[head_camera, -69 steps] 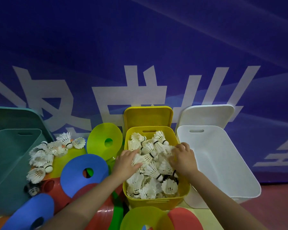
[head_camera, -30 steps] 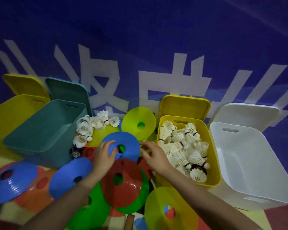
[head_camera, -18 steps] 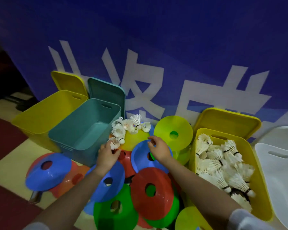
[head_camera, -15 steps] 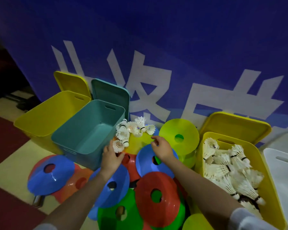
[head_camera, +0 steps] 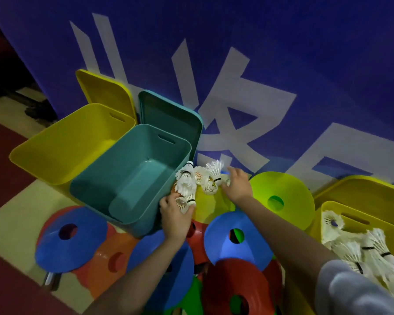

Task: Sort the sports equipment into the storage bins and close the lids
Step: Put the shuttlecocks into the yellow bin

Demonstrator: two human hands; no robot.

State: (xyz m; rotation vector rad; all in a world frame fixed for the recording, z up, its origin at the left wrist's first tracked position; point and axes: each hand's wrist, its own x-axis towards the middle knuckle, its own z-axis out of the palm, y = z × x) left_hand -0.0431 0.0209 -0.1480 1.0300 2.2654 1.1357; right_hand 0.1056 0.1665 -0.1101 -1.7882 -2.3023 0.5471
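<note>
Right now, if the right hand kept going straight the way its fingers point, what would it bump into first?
The right hand already reaches the loose white feathered shuttlecocks; going on, it would probably push further into that pile. Depth is hard to judge.

White shuttlecocks (head_camera: 210,178) with black bands, beside a teal bin (head_camera: 132,178) and yellow bin (head_camera: 62,144). Blue (head_camera: 71,241), red (head_camera: 239,289), orange (head_camera: 109,258) and lime-green (head_camera: 282,198) discs. Deep blue banner (head_camera: 259,42) with pale lettering.
</note>
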